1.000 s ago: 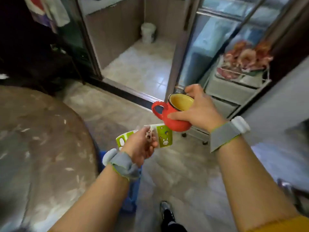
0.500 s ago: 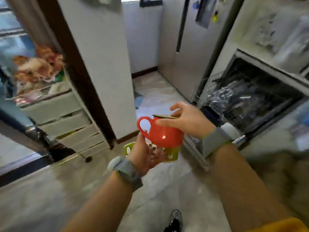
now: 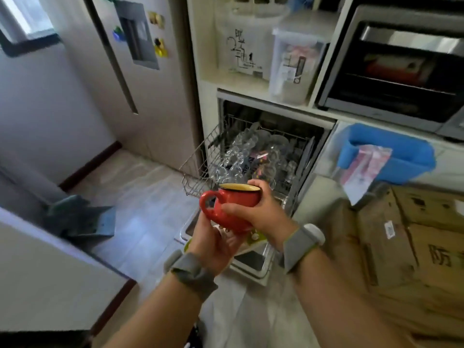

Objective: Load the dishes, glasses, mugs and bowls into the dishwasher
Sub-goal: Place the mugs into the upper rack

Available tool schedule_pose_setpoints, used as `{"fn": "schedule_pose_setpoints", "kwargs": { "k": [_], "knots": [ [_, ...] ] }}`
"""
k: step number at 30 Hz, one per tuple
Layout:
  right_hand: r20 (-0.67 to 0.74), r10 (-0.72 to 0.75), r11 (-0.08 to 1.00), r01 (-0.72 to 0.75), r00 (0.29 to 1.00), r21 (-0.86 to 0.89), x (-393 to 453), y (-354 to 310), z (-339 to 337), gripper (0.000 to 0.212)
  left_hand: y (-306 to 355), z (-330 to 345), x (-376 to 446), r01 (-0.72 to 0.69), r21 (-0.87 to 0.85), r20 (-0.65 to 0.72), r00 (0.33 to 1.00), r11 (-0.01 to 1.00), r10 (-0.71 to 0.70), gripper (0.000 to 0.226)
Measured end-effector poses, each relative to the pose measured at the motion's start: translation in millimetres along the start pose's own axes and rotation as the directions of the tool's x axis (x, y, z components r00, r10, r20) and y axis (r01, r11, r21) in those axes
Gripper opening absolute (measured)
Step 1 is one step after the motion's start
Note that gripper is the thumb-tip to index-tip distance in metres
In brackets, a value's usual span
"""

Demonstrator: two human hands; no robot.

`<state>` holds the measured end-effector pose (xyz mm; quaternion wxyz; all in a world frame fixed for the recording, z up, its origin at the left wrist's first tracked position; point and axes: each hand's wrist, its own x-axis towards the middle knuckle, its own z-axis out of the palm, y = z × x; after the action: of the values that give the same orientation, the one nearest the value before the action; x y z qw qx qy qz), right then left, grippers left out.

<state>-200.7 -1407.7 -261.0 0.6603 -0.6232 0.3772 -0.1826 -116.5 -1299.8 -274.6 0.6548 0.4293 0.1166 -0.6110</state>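
My right hand grips a red mug with a yellow inside, upright, handle to the left. Just below it my left hand holds a green and white mug, mostly hidden behind the red mug and my fingers. Both hands hover in front of the open dishwasher. Its upper wire rack is pulled out and holds several clear glasses. The lowered door lies under my hands.
A tall fridge stands left of the dishwasher. Above it, a shelf holds plastic containers and an oven. A blue bin and cardboard boxes fill the right. A white counter edge sits at the near left.
The view has swung right from a doorway to face the dishwasher close up. Both mugs stay in my hands, the red one now directly over the green one.
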Motion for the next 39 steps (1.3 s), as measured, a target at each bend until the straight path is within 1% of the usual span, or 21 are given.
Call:
{"fn": "schedule_pose_setpoints", "kwargs": {
  "k": [3, 4, 7, 8, 10, 11, 12, 13, 14, 15, 17, 18, 20, 22, 23, 24, 26, 29, 32, 36, 39],
  "knots": [
    [-0.059, 0.019, 0.999, -0.021, 0.998, -0.025, 25, 1, -4, 0.103, 18, 8, 31, -0.013, 0.094, 0.020, 1.000, 0.995, 0.011, 0.078],
    [-0.115, 0.038, 0.999, -0.042, 0.993, -0.035, 42, 4, -5, 0.107, 31, 12, 50, 0.015, 0.133, 0.012, 1.000, 0.991, -0.017, 0.075],
    [-0.286, 0.059, 0.998, -0.054, 0.956, 0.026, 88, -2, -14, 0.095, 73, 31, 96, 0.029, 0.313, 0.038, 0.998, 0.949, -0.043, 0.060],
    [-0.341, 0.079, 0.997, -0.066, 0.937, 0.049, 101, -6, -19, 0.093, 84, 39, 106, 0.038, 0.407, 0.038, 0.998, 0.913, -0.058, 0.055],
    [-0.416, 0.097, 0.995, -0.077, 0.904, 0.065, 117, -10, -32, 0.092, 102, 50, 123, -0.014, 0.605, 0.008, 1.000, 0.796, 0.012, 0.043],
    [-0.467, 0.109, 0.994, -0.101, 0.877, 0.042, 130, -10, -39, 0.091, 114, 54, 139, -0.044, 0.719, -0.001, 0.998, 0.694, 0.065, 0.035],
    [-0.523, 0.133, 0.989, -0.146, 0.842, 0.018, 145, -9, -50, 0.092, 128, 60, 161, -0.080, 0.828, 0.016, 0.993, 0.556, 0.118, 0.029],
    [-0.546, 0.131, 0.982, -0.183, 0.827, -0.042, 146, -9, -57, 0.093, 136, 58, 166, -0.122, 0.896, 0.043, 0.981, 0.426, 0.190, 0.028],
    [-0.595, 0.137, 0.969, -0.231, 0.792, -0.084, 159, -10, -72, 0.096, 149, 66, 188, -0.132, 0.941, 0.069, 0.976, 0.311, 0.206, 0.029],
    [-0.626, 0.152, 0.956, -0.275, 0.765, -0.103, 171, -8, -84, 0.098, 160, 72, 204, -0.149, 0.955, 0.093, 0.972, 0.255, 0.217, 0.031],
    [-0.637, 0.151, 0.943, -0.304, 0.756, -0.137, 186, -3, -100, 0.103, 178, 80, 223, -0.169, 0.967, 0.123, 0.966, 0.193, 0.229, 0.037],
    [-0.647, 0.168, 0.932, -0.333, 0.744, -0.142, 201, 4, -109, 0.103, 187, 86, 237, -0.170, 0.978, 0.136, 0.959, 0.124, 0.248, 0.041],
    [-0.628, 0.197, 0.904, -0.388, 0.752, -0.180, 226, 17, -120, 0.095, 200, 89, 263, -0.155, 0.984, 0.175, 0.942, -0.092, 0.287, 0.050],
    [-0.612, 0.212, 0.860, -0.442, 0.762, -0.253, 242, 28, -126, 0.088, 207, 92, 272, -0.120, 0.938, 0.218, 0.934, -0.326, 0.283, 0.046],
    [-0.584, 0.228, 0.836, -0.464, 0.779, -0.294, 254, 37, -129, 0.089, 210, 94, 282, -0.109, 0.900, 0.237, 0.934, -0.421, 0.265, 0.041],
    [-0.557, 0.254, 0.805, -0.492, 0.790, -0.331, 263, 42, -131, 0.093, 213, 96, 290, -0.101, 0.876, 0.240, 0.940, -0.472, 0.244, 0.037],
    [-0.499, 0.303, 0.741, -0.530, 0.812, -0.412, 287, 56, -128, 0.100, 220, 101, 313, -0.090, 0.858, 0.219, 0.955, -0.506, 0.202, 0.032],
    [-0.426, 0.379, 0.591, -0.569, 0.821, -0.572, 312, 65, -120, 0.101, 230, 106, 337, -0.093, 0.872, 0.170, 0.978, -0.481, 0.118, 0.030],
    [-0.334, 0.472, 0.454, -0.549, 0.816, -0.701, 331, 67, -113, 0.101, 236, 107, 351, -0.104, 0.923, 0.135, 0.989, -0.371, 0.060, 0.032],
    [-0.347, 0.622, 0.507, -0.699, 0.701, -0.504, 360, 82, -110, 0.079, 251, 112, 374, -0.107, 0.976, 0.099, 0.994, -0.190, -0.051, 0.039],
    [-0.377, 0.722, 0.500, -0.814, 0.581, -0.296, 369, 81, -110, 0.074, 260, 112, 384, -0.066, 0.991, 0.057, 0.996, -0.118, -0.072, 0.029]
  ]
}}
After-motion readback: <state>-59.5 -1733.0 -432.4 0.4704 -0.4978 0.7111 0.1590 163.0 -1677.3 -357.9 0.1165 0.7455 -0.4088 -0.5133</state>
